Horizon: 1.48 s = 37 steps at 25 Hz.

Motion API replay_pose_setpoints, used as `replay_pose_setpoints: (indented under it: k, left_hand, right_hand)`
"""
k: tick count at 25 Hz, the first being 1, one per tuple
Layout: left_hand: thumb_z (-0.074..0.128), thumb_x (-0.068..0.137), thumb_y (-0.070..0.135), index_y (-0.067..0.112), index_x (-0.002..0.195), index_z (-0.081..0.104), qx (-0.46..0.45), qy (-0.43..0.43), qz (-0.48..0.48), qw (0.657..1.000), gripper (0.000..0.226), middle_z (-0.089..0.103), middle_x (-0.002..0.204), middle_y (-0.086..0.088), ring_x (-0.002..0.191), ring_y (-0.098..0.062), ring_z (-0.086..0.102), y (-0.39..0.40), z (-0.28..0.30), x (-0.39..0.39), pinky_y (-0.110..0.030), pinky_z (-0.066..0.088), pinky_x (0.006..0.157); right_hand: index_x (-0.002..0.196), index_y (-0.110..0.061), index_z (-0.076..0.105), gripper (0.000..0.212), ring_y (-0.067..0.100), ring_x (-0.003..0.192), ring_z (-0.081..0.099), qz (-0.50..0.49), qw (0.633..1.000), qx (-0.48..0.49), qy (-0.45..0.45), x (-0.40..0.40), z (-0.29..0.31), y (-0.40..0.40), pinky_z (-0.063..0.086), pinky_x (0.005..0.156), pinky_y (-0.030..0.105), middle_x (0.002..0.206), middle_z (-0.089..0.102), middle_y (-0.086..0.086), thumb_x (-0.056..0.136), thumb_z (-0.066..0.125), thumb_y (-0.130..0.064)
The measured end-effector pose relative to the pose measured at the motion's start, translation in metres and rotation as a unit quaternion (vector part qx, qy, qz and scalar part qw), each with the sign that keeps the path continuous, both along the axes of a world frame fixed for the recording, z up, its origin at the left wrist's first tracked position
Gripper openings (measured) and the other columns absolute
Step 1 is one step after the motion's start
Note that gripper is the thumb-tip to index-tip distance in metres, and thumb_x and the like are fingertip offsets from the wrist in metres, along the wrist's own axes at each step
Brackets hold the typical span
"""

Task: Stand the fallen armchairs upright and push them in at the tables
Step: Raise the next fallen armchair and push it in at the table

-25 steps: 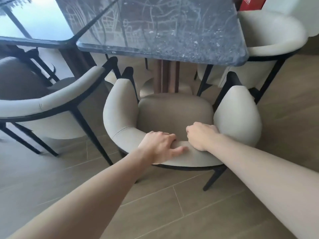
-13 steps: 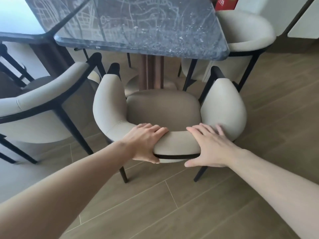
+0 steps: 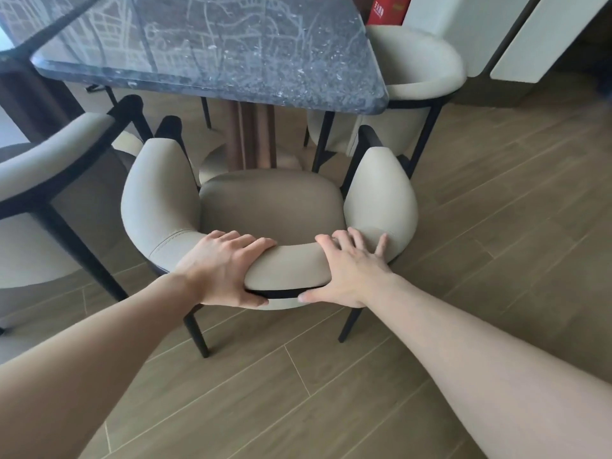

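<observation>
— Where's the armchair [image 3: 268, 207] he's got hold of?

— Upright on all its legs, facing the dark marble table [image 3: 212, 51], seat front just short of the table's edge. The left hand [image 3: 220, 268] grips the padded backrest, fingers curled over the top, thumb underneath at the black frame. The right hand [image 3: 347, 270] lies on the same backrest, fingers spread wide across the cushion, thumb low.

— What's in its way?

— The table's brown pedestal [image 3: 255, 137] stands straight ahead of the seat. A second armchair [image 3: 49, 180] sits close on the left; a third armchair [image 3: 414, 84] at the table's right corner. A red box [image 3: 389, 9] behind that one.
</observation>
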<state>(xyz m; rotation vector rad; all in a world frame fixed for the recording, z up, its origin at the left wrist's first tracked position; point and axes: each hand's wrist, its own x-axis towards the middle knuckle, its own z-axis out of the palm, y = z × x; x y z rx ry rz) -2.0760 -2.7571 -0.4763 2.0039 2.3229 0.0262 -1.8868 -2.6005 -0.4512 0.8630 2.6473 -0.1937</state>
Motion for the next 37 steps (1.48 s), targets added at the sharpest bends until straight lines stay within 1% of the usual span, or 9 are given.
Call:
replay_pose_setpoints:
  k: [8,11,16,19,23,25,27,30,37]
  left_hand:
    - [0.046,0.057,0.088,0.032,0.142,0.045,0.003,-0.024,-0.014,1.000,0.101,0.065,0.120,0.011,0.108,-0.021,0.061,-0.001,0.003,-0.005,-0.036,0.046,0.095]
    - [0.060,0.059,0.084,0.032,0.146,0.037,-0.037,-0.016,-0.012,0.999,0.104,0.058,0.131,0.009,0.117,-0.022,0.056,-0.001,0.005,-0.006,-0.038,0.043,0.100]
    - [0.079,0.055,0.065,0.027,0.147,0.026,-0.125,0.010,-0.030,0.992,0.112,0.037,0.145,-0.005,0.128,-0.031,0.047,0.008,0.011,-0.007,-0.059,0.036,0.106]
    - [0.075,0.061,0.059,0.026,0.138,0.032,-0.107,0.012,-0.035,0.994,0.094,0.055,0.118,-0.001,0.104,-0.031,0.062,0.011,0.010,-0.009,-0.047,0.051,0.085]
    - [0.075,0.063,0.061,0.023,0.128,0.039,-0.089,0.053,-0.069,0.992,0.083,0.060,0.099,0.003,0.088,-0.029,0.065,0.015,0.016,-0.011,-0.034,0.043,0.064]
    - [0.076,0.064,0.061,0.022,0.128,0.039,-0.088,0.054,-0.072,0.992,0.083,0.061,0.100,0.003,0.089,-0.029,0.065,0.015,0.018,-0.012,-0.034,0.040,0.064]
    - [0.076,0.065,0.059,0.023,0.129,0.038,-0.082,0.045,-0.066,0.993,0.083,0.061,0.101,0.002,0.091,-0.030,0.065,0.014,0.016,-0.012,-0.035,0.038,0.064]
    - [0.075,0.064,0.060,0.023,0.130,0.038,-0.076,0.054,-0.076,0.993,0.084,0.061,0.100,0.001,0.090,-0.031,0.066,0.015,0.014,-0.014,-0.034,0.036,0.060]
    - [0.071,0.065,0.070,0.025,0.141,0.033,-0.059,0.082,-0.108,0.989,0.096,0.063,0.104,0.002,0.088,-0.031,0.067,0.023,0.015,-0.036,-0.033,0.041,0.062]
  right_hand:
    - [0.153,-0.035,0.010,0.123,0.024,0.152,0.004,-0.024,1.000,0.003,0.004,-0.003,-0.003,-0.004,0.001,0.110,0.074,0.157,0.022,-0.003,0.054,0.058,-0.091]
    - [0.154,-0.036,0.007,0.128,0.022,0.151,0.006,-0.019,0.999,0.026,0.018,-0.003,-0.007,-0.004,0.006,0.111,0.074,0.156,0.022,-0.004,0.051,0.061,-0.090]
    - [0.153,-0.036,0.003,0.133,0.021,0.150,0.012,-0.018,0.998,0.056,0.019,0.002,-0.013,-0.004,0.011,0.110,0.074,0.156,0.024,-0.003,0.045,0.048,-0.099]
    - [0.150,-0.032,0.016,0.129,0.018,0.147,0.020,0.003,0.997,0.079,0.012,0.000,-0.011,-0.001,0.015,0.109,0.074,0.151,0.031,-0.006,0.045,0.037,-0.103]
    - [0.143,-0.026,0.029,0.119,0.012,0.139,0.038,0.084,0.991,0.100,0.004,-0.005,-0.007,0.005,0.017,0.118,0.062,0.150,0.038,-0.009,0.049,0.042,-0.099]
    - [0.136,-0.029,0.030,0.110,0.013,0.128,0.047,0.116,0.989,0.093,-0.020,-0.014,-0.002,0.008,0.034,0.110,0.053,0.136,0.049,-0.012,0.050,0.042,-0.098]
    - [0.120,-0.031,0.036,0.098,0.014,0.112,0.052,0.140,0.983,0.111,-0.050,-0.020,0.002,0.009,0.047,0.089,0.041,0.113,0.052,-0.013,0.049,0.039,-0.099]
    - [0.107,-0.030,0.036,0.091,0.015,0.103,0.054,0.173,0.974,0.138,-0.047,-0.024,0.003,0.011,0.042,0.070,0.034,0.101,0.050,-0.011,0.048,0.038,-0.099]
    - [0.095,-0.030,0.028,0.088,0.014,0.097,0.054,0.190,0.968,0.161,-0.024,-0.040,0.001,0.020,0.034,0.059,0.031,0.088,0.041,-0.012,0.043,0.033,-0.100]
